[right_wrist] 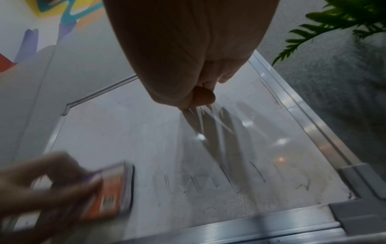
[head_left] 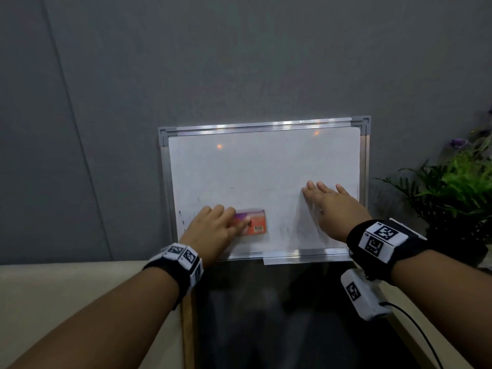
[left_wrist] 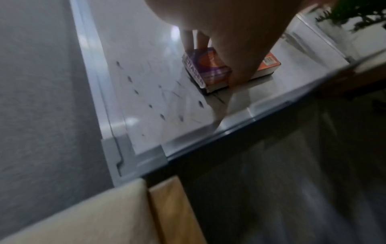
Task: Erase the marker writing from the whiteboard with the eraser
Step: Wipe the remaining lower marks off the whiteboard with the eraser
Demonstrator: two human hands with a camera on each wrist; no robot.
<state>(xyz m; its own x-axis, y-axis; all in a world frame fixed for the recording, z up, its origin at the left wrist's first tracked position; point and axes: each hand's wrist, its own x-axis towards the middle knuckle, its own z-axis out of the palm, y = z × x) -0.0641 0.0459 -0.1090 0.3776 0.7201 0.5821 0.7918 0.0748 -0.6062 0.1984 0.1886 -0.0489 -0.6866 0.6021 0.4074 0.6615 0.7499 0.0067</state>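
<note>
A silver-framed whiteboard [head_left: 266, 166] leans against the grey wall. My left hand [head_left: 213, 230] grips an orange and purple eraser [head_left: 253, 222] pressed flat on the board's lower left. In the left wrist view the eraser [left_wrist: 211, 69] sits under my fingers, with dark marker dots [left_wrist: 150, 105] and faint lines left of it near the corner. My right hand [head_left: 330, 203] lies flat with straight fingers on the board's lower right. Faint marker strokes [right_wrist: 208, 183] show along the lower edge in the right wrist view, where the eraser [right_wrist: 112, 189] is blurred.
A green potted plant [head_left: 452, 193] with purple flowers stands right of the board. A dark glossy surface [head_left: 266, 315] lies below the board, flanked by beige ledges [head_left: 80, 288]. The grey wall [head_left: 213, 62] fills the back.
</note>
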